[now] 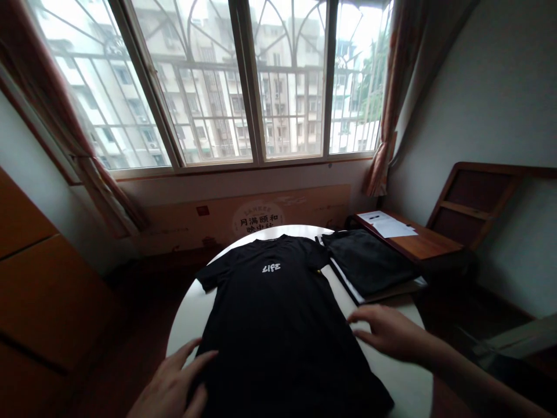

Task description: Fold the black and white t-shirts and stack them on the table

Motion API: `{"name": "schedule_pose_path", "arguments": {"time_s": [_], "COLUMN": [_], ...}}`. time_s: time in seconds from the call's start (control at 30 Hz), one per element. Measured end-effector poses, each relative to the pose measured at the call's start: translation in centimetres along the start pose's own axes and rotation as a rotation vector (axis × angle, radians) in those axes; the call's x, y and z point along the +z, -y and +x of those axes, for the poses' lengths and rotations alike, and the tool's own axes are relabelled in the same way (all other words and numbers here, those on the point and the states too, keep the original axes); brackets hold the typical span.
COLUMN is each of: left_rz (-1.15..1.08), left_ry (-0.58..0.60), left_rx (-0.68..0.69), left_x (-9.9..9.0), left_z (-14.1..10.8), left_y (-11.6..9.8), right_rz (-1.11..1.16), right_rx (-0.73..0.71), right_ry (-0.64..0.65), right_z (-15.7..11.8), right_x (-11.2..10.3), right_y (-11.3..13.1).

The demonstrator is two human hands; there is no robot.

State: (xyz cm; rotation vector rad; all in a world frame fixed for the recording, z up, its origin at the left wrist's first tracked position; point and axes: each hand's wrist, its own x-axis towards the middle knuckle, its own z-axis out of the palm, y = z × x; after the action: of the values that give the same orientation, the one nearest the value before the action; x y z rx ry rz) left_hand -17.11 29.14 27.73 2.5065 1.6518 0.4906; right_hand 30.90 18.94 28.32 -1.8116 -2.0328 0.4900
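Note:
A black T-shirt [278, 325] with a small white print near its neck lies spread out on a round white table [183, 316], its neck toward the window. My left hand [176, 377] is at the shirt's left edge, fingers apart and holding nothing. At the right edge of the shirt, my right hand [383, 331] hovers over or touches the cloth with its fingertips; thumb and fingers are apart. Beyond the right hand lies a stack of folded dark clothes [369, 261] with some white edges showing.
A wooden side table [429, 242] with white papers [387, 224] and a pen stands at the back right, beside a wooden chair back [478, 188]. A barred window with curtains is ahead. An orange-brown cabinet [47, 296] stands on the left.

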Motion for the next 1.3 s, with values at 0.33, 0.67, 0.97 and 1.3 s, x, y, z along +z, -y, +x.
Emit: {"name": "schedule_pose_path", "arguments": {"time_s": [0.33, 0.67, 0.97, 1.3], "left_rz": [0.028, 0.062, -0.149, -0.05], "left_ry": [0.262, 0.208, 0.234, 0.173], "left_rx": [0.311, 0.233, 0.203, 0.217], "left_x": [6.1, 14.2, 16.8, 16.9], "left_z": [24.4, 28.3, 30.5, 36.1], "left_y": [-23.8, -26.1, -28.4, -24.0], "right_rz": [-0.183, 0.033, 0.491, 0.705], "right_rx": [0.343, 0.309, 0.457, 0.544], "right_ry": [-0.079, -0.324, -0.437, -0.458], "right_z": [24.0, 26.7, 30.3, 30.2], "right_x": [-4.6, -3.1, -4.1, -3.0], "right_y": [-8.8, -12.4, -15.1, -16.9]}}
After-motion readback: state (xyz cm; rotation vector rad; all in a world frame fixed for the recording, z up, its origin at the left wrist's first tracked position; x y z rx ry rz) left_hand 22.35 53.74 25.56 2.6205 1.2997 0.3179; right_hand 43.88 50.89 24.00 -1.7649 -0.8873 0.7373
